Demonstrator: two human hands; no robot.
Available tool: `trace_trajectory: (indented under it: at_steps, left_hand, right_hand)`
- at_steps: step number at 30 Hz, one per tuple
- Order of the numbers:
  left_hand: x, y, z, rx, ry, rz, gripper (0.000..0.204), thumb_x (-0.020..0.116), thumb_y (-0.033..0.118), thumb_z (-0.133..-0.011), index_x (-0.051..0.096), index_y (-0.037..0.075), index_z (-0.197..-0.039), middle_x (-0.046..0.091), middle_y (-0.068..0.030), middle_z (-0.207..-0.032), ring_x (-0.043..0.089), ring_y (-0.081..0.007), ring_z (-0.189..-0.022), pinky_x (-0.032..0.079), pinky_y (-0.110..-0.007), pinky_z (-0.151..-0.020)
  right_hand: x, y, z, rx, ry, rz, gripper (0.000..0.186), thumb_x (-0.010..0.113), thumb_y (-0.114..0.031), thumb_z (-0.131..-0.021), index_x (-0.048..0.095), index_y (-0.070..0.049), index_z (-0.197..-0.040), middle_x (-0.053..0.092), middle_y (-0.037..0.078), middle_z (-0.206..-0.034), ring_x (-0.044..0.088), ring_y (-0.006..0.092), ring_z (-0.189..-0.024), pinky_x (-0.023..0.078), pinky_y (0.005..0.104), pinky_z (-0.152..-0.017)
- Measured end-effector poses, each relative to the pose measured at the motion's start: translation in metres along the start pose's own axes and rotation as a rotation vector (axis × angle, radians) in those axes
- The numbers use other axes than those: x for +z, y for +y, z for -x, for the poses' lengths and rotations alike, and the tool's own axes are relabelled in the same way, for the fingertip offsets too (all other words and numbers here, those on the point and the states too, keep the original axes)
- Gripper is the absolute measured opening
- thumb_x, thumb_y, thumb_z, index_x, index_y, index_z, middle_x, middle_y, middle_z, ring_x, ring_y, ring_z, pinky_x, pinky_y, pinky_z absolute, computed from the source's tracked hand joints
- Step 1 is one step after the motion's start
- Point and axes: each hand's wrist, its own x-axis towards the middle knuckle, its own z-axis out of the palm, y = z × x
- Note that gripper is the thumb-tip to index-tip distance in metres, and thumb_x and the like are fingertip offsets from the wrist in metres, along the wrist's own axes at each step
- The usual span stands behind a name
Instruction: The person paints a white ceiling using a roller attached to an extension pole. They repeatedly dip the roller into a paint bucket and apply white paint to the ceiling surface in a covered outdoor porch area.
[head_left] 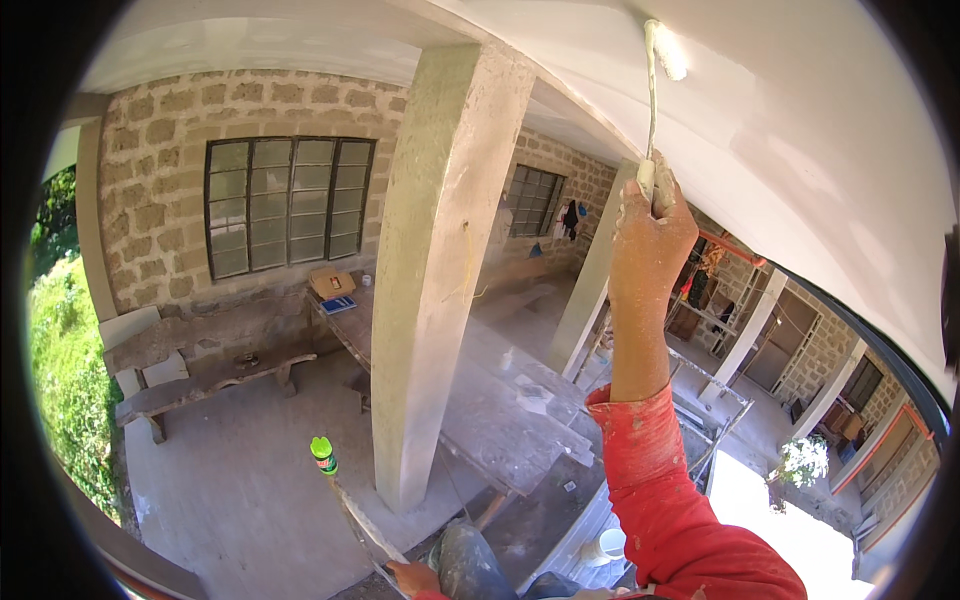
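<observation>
Raised overhead, my right hand (655, 225) is closed round the handle of a paint roller (652, 100). The roller's white sleeve (670, 52) lies against the pale ceiling (800, 120). Low in the picture, my left hand (413, 578) is partly cut off by the edge. Its fingers close on the near end of a long pale bar (365, 525), which looks like wood. At the bar's far end is a green cut-open bottle (323, 456); how it is fixed there cannot be made out. A white bucket (608, 545) stands below my right sleeve.
A concrete post (450, 270) rises close in front. Behind it stands a long dusty table (515, 425), with a rough wooden bench (225, 383) to the left. Metal scaffold frames (715, 430) are at the right. Below me lies a grey plank (575, 565).
</observation>
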Motion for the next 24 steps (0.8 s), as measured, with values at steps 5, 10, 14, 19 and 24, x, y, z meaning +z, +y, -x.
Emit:
trace_trajectory:
  at_steps: [5, 10, 14, 19, 24]
  left_hand:
    - [0.053, -0.085, -0.044, 0.395, -0.230, -0.419, 0.050, 0.050, 0.025, -0.096, 0.058, -0.004, -0.136, 0.058, -0.0269, -0.137, 0.051, -0.0436, -0.132, 0.037, -0.058, -0.112]
    - [-0.055, 0.007, 0.018, 0.216, -0.134, 0.041, 0.046, 0.056, 0.023, -0.093, 0.059, -0.006, -0.129, 0.065, -0.0270, -0.124, 0.059, -0.0457, -0.118, 0.049, -0.050, -0.101]
    - [-0.036, -0.010, 0.005, 0.284, -0.107, 0.094, 0.047, 0.059, 0.021, -0.092, 0.056, -0.005, -0.131, 0.065, -0.0280, -0.121, 0.064, -0.0443, -0.109, 0.053, -0.049, -0.094]
    - [0.007, -0.054, -0.030, 0.269, -0.088, 0.002, 0.048, 0.057, 0.022, -0.094, 0.055, -0.003, -0.134, 0.063, -0.0271, -0.125, 0.062, -0.0426, -0.114, 0.050, -0.048, -0.099]
    - [-0.002, -0.044, -0.017, 0.328, -0.158, -0.240, 0.048, 0.053, 0.022, -0.096, 0.055, -0.002, -0.137, 0.061, -0.0255, -0.132, 0.057, -0.0405, -0.124, 0.043, -0.048, -0.108]
  right_hand:
    - [-0.034, -0.015, 0.020, -0.030, 0.070, -0.082, 0.042, 0.062, -0.003, -0.097, 0.059, 0.006, -0.138, 0.065, 0.004, -0.090, 0.049, 0.0057, -0.068, 0.042, 0.0242, -0.059]
    - [-0.063, -0.026, 0.033, 0.016, 0.075, -0.051, 0.041, 0.060, -0.003, -0.100, 0.059, 0.001, -0.141, 0.061, 0.001, -0.087, 0.049, 0.0045, -0.067, 0.043, 0.0210, -0.057]
    - [-0.071, -0.031, 0.024, 0.076, -0.106, -0.295, 0.046, 0.057, -0.005, -0.102, 0.051, 0.001, -0.147, 0.056, 0.001, -0.086, 0.051, 0.0066, -0.063, 0.045, 0.0218, -0.053]
    - [-0.064, -0.026, 0.003, 0.057, -0.362, -0.445, 0.050, 0.054, -0.006, -0.103, 0.043, 0.005, -0.150, 0.053, 0.003, -0.087, 0.050, 0.0073, -0.059, 0.044, 0.0233, -0.044]
    - [-0.042, -0.023, -0.007, 0.094, -0.335, -0.358, 0.045, 0.054, -0.006, -0.103, 0.048, 0.004, -0.146, 0.053, 0.004, -0.086, 0.049, 0.0071, -0.057, 0.041, 0.0229, -0.041]
